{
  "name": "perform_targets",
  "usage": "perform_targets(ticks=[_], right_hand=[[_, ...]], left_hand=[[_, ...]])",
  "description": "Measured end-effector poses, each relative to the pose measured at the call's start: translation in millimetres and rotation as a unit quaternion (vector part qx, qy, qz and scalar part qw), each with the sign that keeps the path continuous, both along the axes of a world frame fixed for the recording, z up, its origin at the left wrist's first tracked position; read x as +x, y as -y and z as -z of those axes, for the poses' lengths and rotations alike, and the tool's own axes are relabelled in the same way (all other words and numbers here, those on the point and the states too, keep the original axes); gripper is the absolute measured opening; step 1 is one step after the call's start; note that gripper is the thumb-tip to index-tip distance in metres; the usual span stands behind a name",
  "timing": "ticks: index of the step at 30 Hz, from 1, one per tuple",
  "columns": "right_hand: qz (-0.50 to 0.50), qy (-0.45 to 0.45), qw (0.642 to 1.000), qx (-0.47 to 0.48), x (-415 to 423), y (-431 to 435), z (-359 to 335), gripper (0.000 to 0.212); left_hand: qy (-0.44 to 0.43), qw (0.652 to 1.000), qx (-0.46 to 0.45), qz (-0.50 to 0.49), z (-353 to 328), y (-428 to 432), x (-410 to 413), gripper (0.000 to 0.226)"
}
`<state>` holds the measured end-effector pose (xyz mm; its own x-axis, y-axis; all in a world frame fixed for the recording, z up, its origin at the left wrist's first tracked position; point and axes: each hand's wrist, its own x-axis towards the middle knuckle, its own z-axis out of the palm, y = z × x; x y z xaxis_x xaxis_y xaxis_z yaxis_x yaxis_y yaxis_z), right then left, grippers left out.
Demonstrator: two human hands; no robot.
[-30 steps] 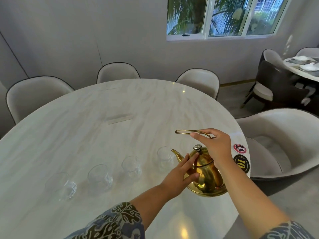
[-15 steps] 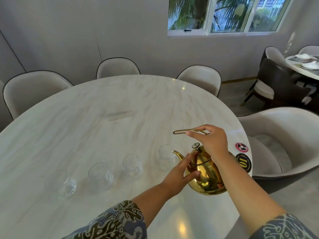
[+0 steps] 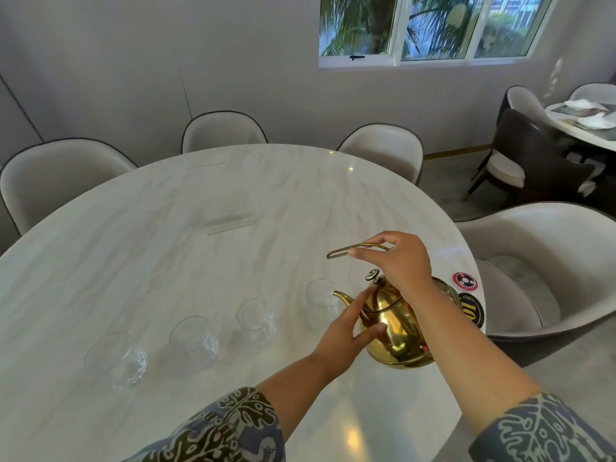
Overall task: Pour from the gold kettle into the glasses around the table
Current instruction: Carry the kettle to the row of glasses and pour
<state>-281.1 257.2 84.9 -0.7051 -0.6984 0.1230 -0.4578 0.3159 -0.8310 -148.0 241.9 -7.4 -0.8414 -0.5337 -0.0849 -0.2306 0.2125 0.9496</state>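
- Right hand [image 3: 401, 261] grips the thin handle of the gold kettle [image 3: 393, 323], fingers clamped round it.
- Left hand [image 3: 346, 331] steadies the kettle's body, fingers spread flat.
- Spout tips over the rightmost glass [image 3: 321, 301] on the worktop [image 3: 166, 245].

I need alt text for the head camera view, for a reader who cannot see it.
A person's right hand holds a gold kettle by its wire handle, tilted, spout at the rim of the nearest of four clear glasses. The left hand steadies its body. All stand on a round marble table ringed by pale chairs.
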Motion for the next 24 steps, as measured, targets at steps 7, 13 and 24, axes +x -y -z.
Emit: perform_targets(ticks=[7, 13, 24], right_hand=[[-0.005, -0.013, 1.000, 0.021, -1.5, 3.2, -5.1, 0.038], [-0.019, -0.037, 0.998, 0.036, 1.8, 4.1, -13.7, 0.034], [-0.034, -0.062, 0.996, 0.060, 5.4, 7.7, -23.5, 0.032]], left_hand=[[-0.023, 1.000, 0.018, -0.008, -2.3, -2.4, -3.1, 0.060], [-0.042, 0.999, 0.027, -0.019, -4.3, -2.9, -3.3, 0.061], [-0.060, 0.997, 0.040, -0.035, -9.2, -4.7, -4.6, 0.056]])
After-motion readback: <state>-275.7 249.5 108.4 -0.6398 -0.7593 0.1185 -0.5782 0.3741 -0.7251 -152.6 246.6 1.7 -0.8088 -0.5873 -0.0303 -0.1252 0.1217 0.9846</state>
